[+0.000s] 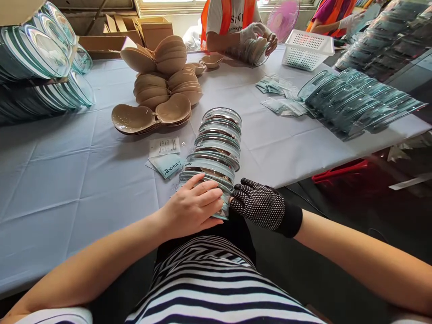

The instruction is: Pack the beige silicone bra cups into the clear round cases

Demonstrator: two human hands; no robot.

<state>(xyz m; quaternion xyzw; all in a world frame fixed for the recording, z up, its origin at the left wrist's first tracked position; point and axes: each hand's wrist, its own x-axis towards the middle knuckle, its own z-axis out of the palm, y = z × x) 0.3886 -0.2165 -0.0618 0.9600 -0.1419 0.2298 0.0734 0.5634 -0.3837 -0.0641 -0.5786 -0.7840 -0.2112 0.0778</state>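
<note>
In front of me a row of clear plastic cases (218,143) stands on edge, with brown cups showing through the sides. My left hand (191,202), bare, lies over the near end of the row. Its fingers reach across the tops, and its thumb bends round the nearest case. My right hand (259,204) wears a black glove with white dots; its fingers are curled against the right edge of the same near cases. Their tips are partly hidden. Left of the row lie small printed packets (167,164), one lettered "beauty".
Nested brown adhesive bra cups (151,114) are piled beyond the packets. More filled cases stand at the left (43,96) and right (351,101). Further packets (283,105) and a white basket (307,49) lie across the table (111,198). A co-worker (232,27) handles cases opposite.
</note>
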